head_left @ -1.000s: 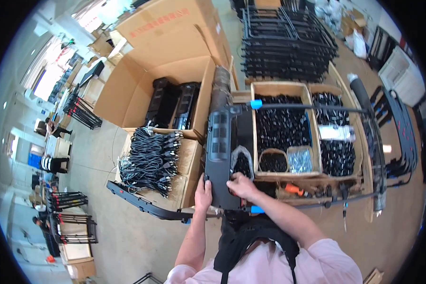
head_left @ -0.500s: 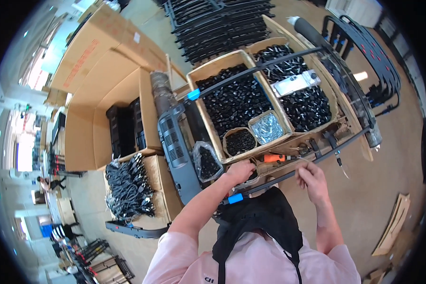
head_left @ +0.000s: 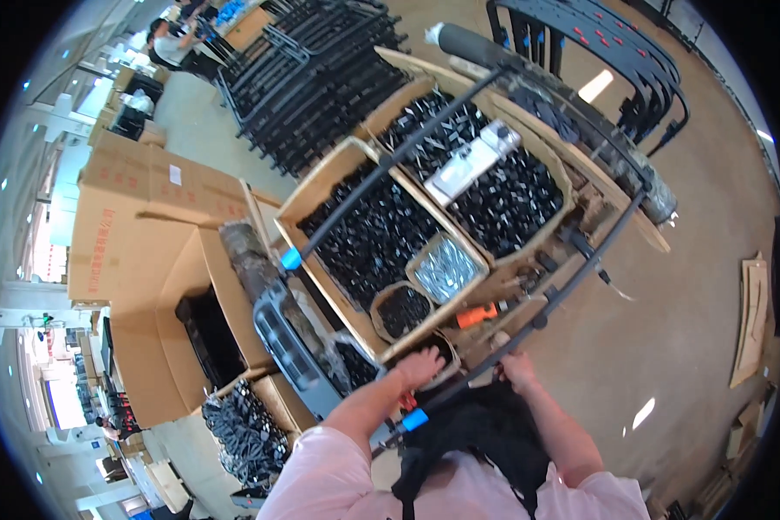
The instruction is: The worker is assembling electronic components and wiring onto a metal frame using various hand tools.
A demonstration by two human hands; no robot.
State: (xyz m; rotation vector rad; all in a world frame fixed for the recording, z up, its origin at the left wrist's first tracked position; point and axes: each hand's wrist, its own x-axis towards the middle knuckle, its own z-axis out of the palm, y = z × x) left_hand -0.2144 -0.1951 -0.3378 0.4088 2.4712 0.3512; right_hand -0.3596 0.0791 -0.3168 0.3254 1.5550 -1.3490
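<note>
My left hand (head_left: pixel 420 367) reaches over a small container (head_left: pixel 447 367) at the near edge of the bench, fingers a little apart and nothing visible in them. My right hand (head_left: pixel 518 368) is closed beside the near tube of a black tubular frame (head_left: pixel 539 321); whatever lies between its fingers is hidden. The frame stretches across the bins and has blue ends. Close to my hands lie an orange-handled tool (head_left: pixel 477 315), a small box of silver screws or pins (head_left: pixel 445 267) and a round tub of small dark parts (head_left: pixel 405 312).
Wooden bins of black parts (head_left: pixel 368 230) stand ahead, with a pale metal fixture (head_left: pixel 474 162) over one. To the left are an open carton (head_left: pixel 152 347), a grey plastic housing (head_left: pixel 290 347) and bundled cables (head_left: pixel 244 433). Black frames (head_left: pixel 312 87) are stacked behind; another person (head_left: pixel 175 48) works far off.
The whole view has turned, so the bench appears more tilted. My right hand has come down from near the orange-handled tool to the near tube. My left hand stays at the small container.
</note>
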